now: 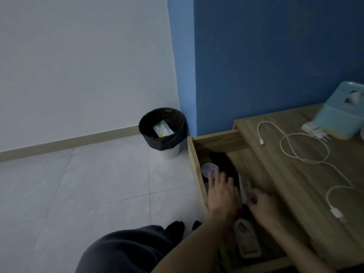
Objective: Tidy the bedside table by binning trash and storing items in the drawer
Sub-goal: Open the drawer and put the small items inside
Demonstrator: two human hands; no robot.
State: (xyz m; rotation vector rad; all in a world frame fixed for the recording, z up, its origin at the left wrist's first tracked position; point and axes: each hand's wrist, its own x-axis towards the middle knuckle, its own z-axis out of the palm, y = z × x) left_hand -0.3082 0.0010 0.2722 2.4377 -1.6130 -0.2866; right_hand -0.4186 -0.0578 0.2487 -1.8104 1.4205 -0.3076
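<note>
The wooden bedside table (307, 174) has its drawer (194, 156) pulled out to the left. Both hands are inside it. My left hand (221, 192) is spread flat, fingers apart, over a dark item (222, 164) and a round pale lid (208, 169). My right hand (263, 205) is curled at a thin light-coloured object (244, 186); the blur hides whether it grips it. A white remote-like thing (246, 241) lies nearer me in the drawer. On the tabletop lies a white charging cable (303, 148) with its plug (313, 129).
A bin (162, 133) with a black liner stands on the tiled floor by the wall corner and holds a colourful packet (163, 129). A mint-green tissue box (340, 113) sits at the table's back right. My knee and dark socks are at the bottom.
</note>
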